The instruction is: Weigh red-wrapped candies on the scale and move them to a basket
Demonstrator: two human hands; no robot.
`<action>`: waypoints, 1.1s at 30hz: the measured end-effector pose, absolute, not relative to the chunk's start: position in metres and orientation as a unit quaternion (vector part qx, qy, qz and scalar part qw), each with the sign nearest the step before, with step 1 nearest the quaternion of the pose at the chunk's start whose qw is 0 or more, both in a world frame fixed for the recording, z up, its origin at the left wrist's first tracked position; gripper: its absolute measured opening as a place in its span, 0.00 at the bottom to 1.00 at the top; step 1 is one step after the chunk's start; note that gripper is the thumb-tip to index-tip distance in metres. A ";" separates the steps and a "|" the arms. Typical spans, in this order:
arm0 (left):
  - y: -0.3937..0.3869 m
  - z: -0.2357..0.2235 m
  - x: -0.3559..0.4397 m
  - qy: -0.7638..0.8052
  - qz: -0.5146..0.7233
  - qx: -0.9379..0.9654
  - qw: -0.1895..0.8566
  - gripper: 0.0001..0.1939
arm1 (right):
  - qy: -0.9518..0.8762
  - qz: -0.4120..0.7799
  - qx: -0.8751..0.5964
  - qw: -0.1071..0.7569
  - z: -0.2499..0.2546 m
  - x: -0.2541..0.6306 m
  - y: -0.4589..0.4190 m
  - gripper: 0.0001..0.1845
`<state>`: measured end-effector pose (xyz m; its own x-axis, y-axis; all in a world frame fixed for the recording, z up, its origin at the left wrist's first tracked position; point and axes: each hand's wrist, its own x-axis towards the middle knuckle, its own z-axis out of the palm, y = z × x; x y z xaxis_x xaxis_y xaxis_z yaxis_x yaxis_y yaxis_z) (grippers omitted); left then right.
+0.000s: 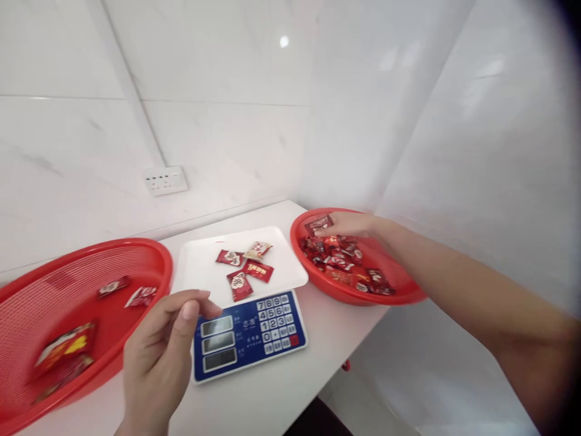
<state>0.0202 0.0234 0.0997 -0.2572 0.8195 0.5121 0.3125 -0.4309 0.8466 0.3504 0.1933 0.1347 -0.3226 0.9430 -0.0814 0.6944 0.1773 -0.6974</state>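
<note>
My right hand (345,224) reaches into the red basket (399,293) on the right, which holds several red candy packets (345,259). Its fingers pinch one dark red packet (318,224) at the basket's far rim. My left hand (160,345) hovers in front of the scale (247,332), fingers loosely curled with the thumb against them, nothing visible in it. The scale's white tray (200,266) carries several small packets (245,269).
A second, larger red basket (149,251) sits at the left with a few packets (63,348) in it. A white wall socket (165,180) is on the tiled wall behind. The counter edge drops off at the front right.
</note>
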 end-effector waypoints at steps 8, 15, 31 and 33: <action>0.023 0.115 0.010 0.391 0.706 0.521 0.277 0.08 | -0.837 0.384 -0.390 0.002 0.139 0.204 0.192 0.23; 0.020 0.123 0.006 0.340 0.706 0.516 0.347 0.09 | -0.824 0.339 -0.450 0.066 0.117 0.197 0.208 0.20; 0.022 0.130 -0.006 0.328 0.743 0.490 0.315 0.09 | -0.840 0.174 -0.494 0.144 0.126 0.242 0.126 0.17; 0.023 0.129 -0.005 0.330 0.741 0.490 0.320 0.09 | -0.836 0.175 -0.501 0.143 0.122 0.256 0.113 0.17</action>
<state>-0.0053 0.0233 0.1290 -0.3148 0.7970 0.5155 -0.1495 -0.5779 0.8023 0.2564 0.1131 0.1217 -0.4580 0.8867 0.0635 0.7865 0.4375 -0.4359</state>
